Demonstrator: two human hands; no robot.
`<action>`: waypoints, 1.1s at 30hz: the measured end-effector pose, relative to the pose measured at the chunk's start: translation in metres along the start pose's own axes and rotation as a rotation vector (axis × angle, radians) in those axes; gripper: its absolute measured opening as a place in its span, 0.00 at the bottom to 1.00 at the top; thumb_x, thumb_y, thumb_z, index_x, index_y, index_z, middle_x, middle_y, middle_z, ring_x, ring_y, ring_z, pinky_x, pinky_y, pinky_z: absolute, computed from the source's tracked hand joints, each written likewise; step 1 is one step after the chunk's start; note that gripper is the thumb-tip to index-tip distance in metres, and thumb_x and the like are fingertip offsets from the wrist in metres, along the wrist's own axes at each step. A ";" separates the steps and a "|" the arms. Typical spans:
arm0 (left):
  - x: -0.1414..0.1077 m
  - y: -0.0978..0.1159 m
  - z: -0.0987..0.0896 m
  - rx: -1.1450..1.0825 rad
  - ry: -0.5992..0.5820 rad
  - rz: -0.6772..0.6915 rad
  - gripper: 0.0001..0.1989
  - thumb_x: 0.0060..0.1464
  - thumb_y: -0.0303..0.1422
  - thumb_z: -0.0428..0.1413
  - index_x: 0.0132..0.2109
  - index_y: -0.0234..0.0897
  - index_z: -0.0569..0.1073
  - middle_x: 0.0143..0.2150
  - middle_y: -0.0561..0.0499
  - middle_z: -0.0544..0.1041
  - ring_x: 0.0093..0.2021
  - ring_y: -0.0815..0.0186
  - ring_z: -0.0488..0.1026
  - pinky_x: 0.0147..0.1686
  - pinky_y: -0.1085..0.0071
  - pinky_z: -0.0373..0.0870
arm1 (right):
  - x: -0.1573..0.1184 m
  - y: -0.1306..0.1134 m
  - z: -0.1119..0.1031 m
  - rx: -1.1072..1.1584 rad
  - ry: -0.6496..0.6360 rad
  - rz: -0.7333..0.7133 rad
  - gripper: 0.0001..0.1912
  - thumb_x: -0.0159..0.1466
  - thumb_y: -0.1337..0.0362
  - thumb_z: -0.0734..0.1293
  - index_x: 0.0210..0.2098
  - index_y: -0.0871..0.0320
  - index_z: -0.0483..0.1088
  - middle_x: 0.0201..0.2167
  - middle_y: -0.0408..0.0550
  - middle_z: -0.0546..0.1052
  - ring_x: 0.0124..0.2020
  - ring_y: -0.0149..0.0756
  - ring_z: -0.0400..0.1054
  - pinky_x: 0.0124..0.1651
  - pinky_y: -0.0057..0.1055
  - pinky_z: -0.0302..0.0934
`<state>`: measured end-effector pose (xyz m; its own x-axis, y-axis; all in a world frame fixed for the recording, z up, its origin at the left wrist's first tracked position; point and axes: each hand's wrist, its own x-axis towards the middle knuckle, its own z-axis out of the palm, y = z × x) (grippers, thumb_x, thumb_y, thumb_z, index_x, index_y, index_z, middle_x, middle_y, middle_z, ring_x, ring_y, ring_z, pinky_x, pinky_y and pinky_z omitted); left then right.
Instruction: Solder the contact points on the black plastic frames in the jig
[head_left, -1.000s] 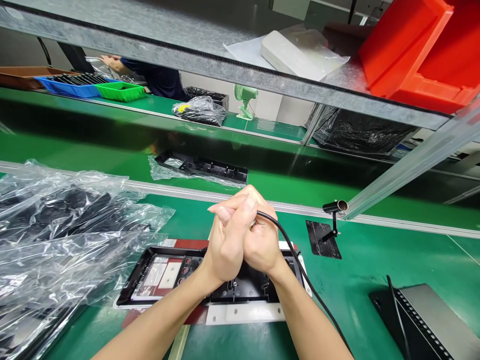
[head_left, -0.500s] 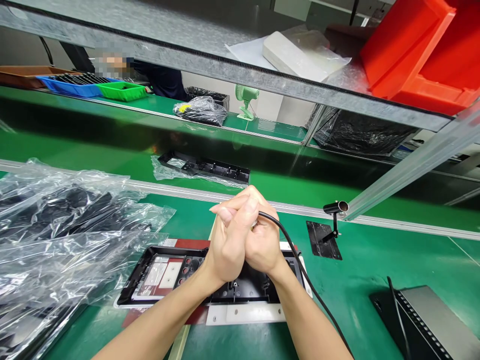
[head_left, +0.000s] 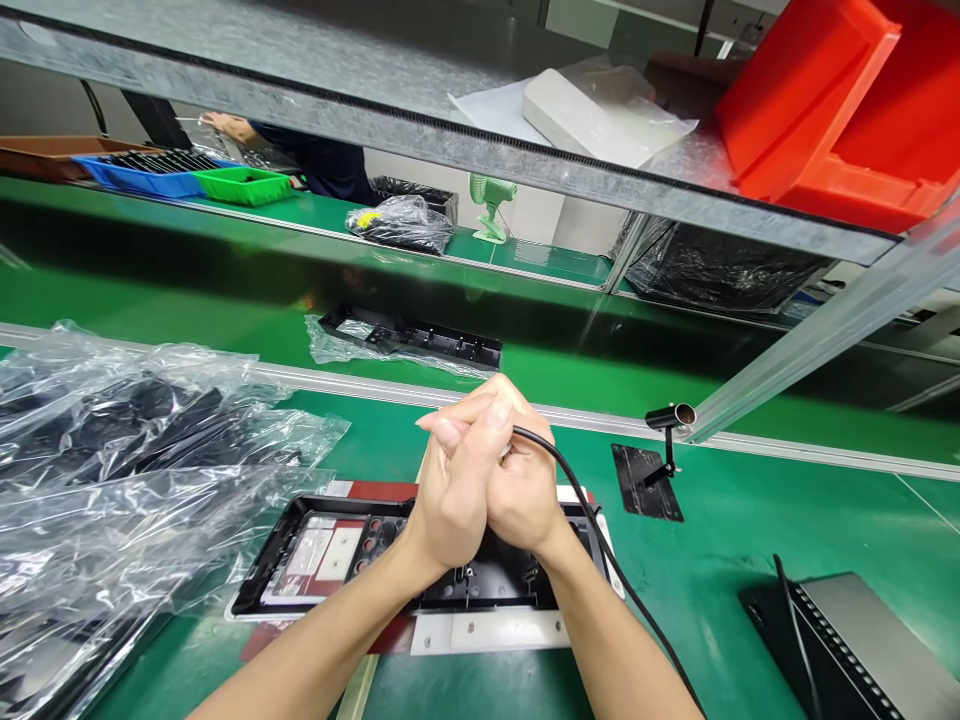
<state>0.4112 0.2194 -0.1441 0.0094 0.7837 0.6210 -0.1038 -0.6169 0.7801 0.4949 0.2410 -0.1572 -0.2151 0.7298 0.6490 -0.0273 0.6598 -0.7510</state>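
My left hand and my right hand are closed tightly together, fingers wrapped over one another. A black cord comes out at the top of the grip, bends over and runs down past my right forearm. The corded tool they grip is hidden inside the hands. Directly below lies a long black plastic housing, open side up, with a window frame at its left end and small posts inside. It rests in a red and white fixture; my hands and forearms cover its middle.
Clear plastic bags with black parts fill the left. Beyond the rail lies another black housing. A black tube holder and a grey-black panel are on the right. Overhead runs a shelf with a red bin. Another person's hand shows behind.
My hands keep the same grip and hold almost the same place above the housing. Only a very slight shift of the whole view shows.
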 end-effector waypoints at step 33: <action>0.000 0.001 0.000 0.031 0.006 -0.022 0.25 0.75 0.38 0.44 0.32 0.38 0.75 0.34 0.52 0.73 0.36 0.68 0.69 0.38 0.69 0.68 | 0.000 -0.001 0.000 0.003 0.015 -0.017 0.09 0.70 0.61 0.67 0.34 0.53 0.78 0.28 0.45 0.72 0.36 0.38 0.72 0.39 0.34 0.68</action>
<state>0.4113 0.2186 -0.1428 0.0052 0.7975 0.6033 -0.0729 -0.6014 0.7956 0.4947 0.2407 -0.1565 -0.1999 0.7213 0.6631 -0.0332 0.6714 -0.7403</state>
